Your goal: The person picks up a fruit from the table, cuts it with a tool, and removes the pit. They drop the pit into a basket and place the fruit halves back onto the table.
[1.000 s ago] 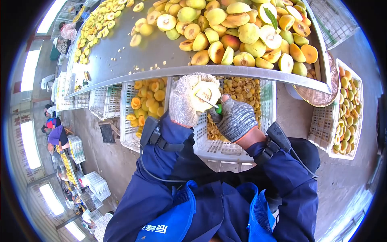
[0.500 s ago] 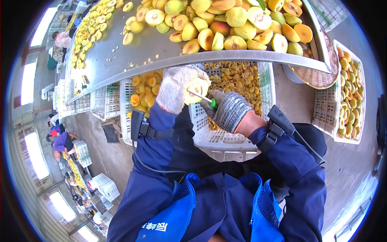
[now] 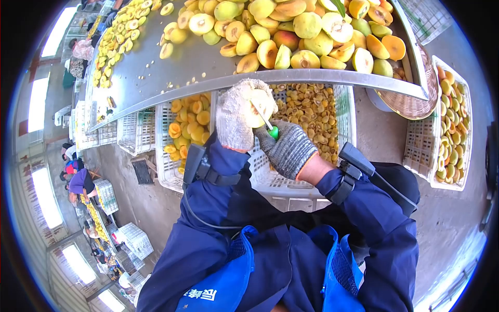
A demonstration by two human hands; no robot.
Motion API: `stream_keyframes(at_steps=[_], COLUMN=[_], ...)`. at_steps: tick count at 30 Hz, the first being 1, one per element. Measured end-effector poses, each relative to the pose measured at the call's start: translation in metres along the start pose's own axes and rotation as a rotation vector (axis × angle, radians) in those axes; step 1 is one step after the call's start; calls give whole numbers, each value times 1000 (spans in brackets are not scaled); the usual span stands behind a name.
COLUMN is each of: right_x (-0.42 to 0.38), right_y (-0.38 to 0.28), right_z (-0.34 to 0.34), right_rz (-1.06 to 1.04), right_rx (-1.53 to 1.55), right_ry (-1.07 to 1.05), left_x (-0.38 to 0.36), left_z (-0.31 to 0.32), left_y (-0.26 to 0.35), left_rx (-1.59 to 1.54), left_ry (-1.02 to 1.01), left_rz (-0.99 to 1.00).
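My left hand (image 3: 234,117), in a pale knitted glove, is closed around a peach half (image 3: 260,108) with its cut face turned up and to the right. Gripped in my right hand (image 3: 292,150), which wears a grey striped glove, is a green-handled pitting tool (image 3: 273,133). Its thin metal shaft lies against the cut face of the fruit; the very tip is hard to make out. Both hands are just below the rim of a steel table (image 3: 218,83). Beneath them stands a white crate (image 3: 291,190) holding small yellow fruit pieces.
Piled on the table are peach halves (image 3: 306,25), with smaller yellow pieces (image 3: 117,44) at its left. A second crate (image 3: 167,169) of halves stands left of my knees. To the right are a wicker basket (image 3: 413,104) and a fruit-filled crate (image 3: 423,151). People work far left.
My left hand has shifted right with the peach half, and my right hand has moved slightly left. The hands are closer together, and the tool's shaft is now steeper across the fruit.
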State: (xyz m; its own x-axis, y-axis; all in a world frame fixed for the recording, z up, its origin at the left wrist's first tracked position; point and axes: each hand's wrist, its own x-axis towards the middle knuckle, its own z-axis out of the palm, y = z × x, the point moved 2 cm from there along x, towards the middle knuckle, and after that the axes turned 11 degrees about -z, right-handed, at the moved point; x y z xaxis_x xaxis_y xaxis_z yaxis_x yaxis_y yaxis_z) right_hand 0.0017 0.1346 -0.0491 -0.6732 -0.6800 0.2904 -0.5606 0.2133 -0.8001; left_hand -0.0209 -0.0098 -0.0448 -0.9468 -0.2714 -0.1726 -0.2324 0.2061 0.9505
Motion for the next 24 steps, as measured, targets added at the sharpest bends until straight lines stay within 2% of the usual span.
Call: stream_keyframes(at_steps=[3, 5, 6, 9, 10, 11, 13, 14, 15, 17, 18, 19, 21, 23, 24], right_x=[2, -3, -6, -13, -12, -13, -8, -3, 0, -1, -3, -3, -6, -9, -12], right_y=[3, 5, 1, -3, 0, -2, -2, 5, 7, 5, 7, 9, 15, 11, 8], right_z=[5, 9, 4, 4, 8, 12, 10, 4, 7, 2, 5, 8, 14, 18, 17], right_rz=[82, -204, -229, -210, -136, -126, 167, 297, 307, 226, 232, 156, 84, -167, -187], right_rx=[104, -172, -251, -230, -150, -144, 108, 216, 194, 133, 142, 73, 13, -351, -381], right_ry=[31, 44, -4, -34, -37, -41, 87, 160, 196, 130, 128, 84, 41, -113, -129], left_x=[-3, 2, -2, -6, -7, -9, -4, -3, 1, -3, -3, -4, -8, -16, -19], left_z=[2, 1, 1, 3, 4, 4, 5, 10, 16, 16, 14, 11, 8, 10, 11], left_y=[9, 5, 14, 19, 26, 23, 28, 27, 27, 19, 14, 11, 11, 13, 14], left_rx=[-145, -494, -430, -445, -515, -516, -237, -257, -263, -497, -562, -559, -275, -316, -360], left_ry=[-103, -352, -403, -325, -307, -307, -296, -241, -242, -95, -72, -72, -151, -154, -158], left_rz=[-22, -178, -68, -178, -291, -303, -73, -63, -49, -190, -184, -189, 2, -4, -2])
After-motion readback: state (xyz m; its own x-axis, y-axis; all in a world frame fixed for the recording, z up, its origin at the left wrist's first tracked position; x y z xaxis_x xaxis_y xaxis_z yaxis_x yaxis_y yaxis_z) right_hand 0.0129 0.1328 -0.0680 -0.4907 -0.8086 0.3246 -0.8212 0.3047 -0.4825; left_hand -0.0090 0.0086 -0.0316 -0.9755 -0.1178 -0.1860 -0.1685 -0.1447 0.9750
